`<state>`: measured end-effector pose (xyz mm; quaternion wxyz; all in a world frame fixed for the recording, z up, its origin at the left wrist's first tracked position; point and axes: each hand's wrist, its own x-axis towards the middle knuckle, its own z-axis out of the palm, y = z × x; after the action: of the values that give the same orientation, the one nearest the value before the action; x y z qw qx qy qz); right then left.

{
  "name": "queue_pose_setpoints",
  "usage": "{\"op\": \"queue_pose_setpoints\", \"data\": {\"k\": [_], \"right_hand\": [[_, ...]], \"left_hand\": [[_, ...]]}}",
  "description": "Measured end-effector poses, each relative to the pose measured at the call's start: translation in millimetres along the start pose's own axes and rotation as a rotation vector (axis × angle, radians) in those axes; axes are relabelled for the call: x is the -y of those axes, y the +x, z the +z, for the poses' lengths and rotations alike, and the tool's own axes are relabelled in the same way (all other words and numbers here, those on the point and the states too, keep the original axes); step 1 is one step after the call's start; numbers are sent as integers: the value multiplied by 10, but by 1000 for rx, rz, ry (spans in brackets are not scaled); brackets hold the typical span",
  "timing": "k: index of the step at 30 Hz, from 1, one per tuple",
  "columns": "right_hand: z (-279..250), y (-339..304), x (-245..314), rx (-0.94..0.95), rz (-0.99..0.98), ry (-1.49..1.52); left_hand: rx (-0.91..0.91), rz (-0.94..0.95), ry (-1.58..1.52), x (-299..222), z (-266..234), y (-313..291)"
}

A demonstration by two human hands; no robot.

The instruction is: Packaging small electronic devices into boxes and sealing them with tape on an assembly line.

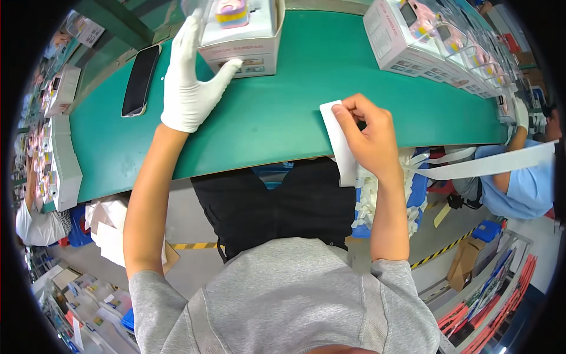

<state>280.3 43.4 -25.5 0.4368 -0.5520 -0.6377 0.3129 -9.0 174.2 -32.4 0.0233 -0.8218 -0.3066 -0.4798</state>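
Near the far edge of the green counter point(265, 112) stands an open white box point(250, 50), with a toy point(232, 14) in pink, yellow and blue in its top. The gloved left hand point(187, 101) is beside it, its grip spread wide: fingers reach up along the box's left side and the thumb lies across its front, probably to steady that corner, though how firmly it presses cannot be told. Closer to the body, the bare right hand point(371, 133) has its grip pinching the upper end of a white strip point(341, 141), thumb on top and fingers curled beneath. Pinched at one end, the strip hangs past the counter's edge over the black trousers point(277, 206), perhaps so its length stays free.

Left of the glove lies a dark-screened phone point(141, 81), seemingly set aside. To the right, a row of similar boxes point(386, 41) stands lined up, likely to keep them together. Below the edge, white scraps point(368, 203) fill a blue bin point(420, 189), partly behind the right forearm.

The first box's top is cut off by the frame, the curled fingertips are hidden, and the strip's material is hard to make out.
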Motion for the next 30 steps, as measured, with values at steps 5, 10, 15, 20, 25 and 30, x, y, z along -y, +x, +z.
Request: {"op": "queue_pose_setpoints", "data": {"k": [5, 10, 15, 20, 25, 30], "right_hand": [[-149, -65, -124, -71, -2, 149], [-257, -76, -193, -83, -6, 344], [-244, -91, -241, -103, -68, 327], [-263, -102, -233, -128, -93, 313], [-259, -86, -254, -137, -110, 309], [-234, -80, -227, -161, -88, 325]], "left_hand": [[-192, -154, -182, -47, 244, 39], [-37, -224, -98, 30, 243, 191], [-59, -237, -342, -54, 367, 329], [-29, -226, -442, -283, 552, 529], [-29, -134, -267, -446, 921, 756], [-61, -178, -320, -691, 1304, 892]]}}
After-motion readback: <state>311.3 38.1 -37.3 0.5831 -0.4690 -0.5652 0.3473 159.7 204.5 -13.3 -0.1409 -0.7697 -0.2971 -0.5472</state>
